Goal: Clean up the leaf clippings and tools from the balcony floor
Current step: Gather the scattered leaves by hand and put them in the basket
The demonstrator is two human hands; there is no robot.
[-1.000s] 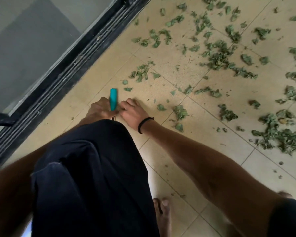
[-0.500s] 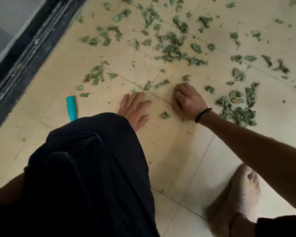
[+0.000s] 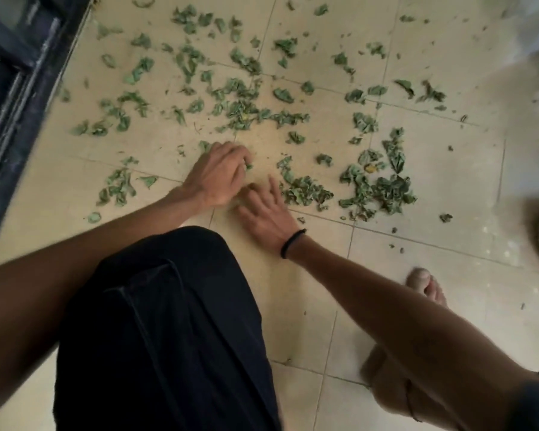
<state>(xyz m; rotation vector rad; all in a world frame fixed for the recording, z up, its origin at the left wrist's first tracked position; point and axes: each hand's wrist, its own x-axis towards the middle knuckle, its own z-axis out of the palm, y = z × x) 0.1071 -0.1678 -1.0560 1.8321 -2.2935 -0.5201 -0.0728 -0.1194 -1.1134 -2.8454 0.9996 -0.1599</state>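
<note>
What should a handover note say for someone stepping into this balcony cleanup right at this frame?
Left hand: on the tile floor, fingers curled over a few leaf bits; whether they grip any cannot be told.
Right hand: fingers spread flat, beside the left, black band on the wrist, holding nothing.
Leaf clippings: scattered across the tiles ahead; the densest pile lies just right of the hands.
Tools: none in view.
Done: nothing visibly collected.
Left: gather nearly all clippings, find the tools.

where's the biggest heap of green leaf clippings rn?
Head view, right of centre: biggest heap of green leaf clippings lies on the beige tiled floor, beyond the right hand.
</note>
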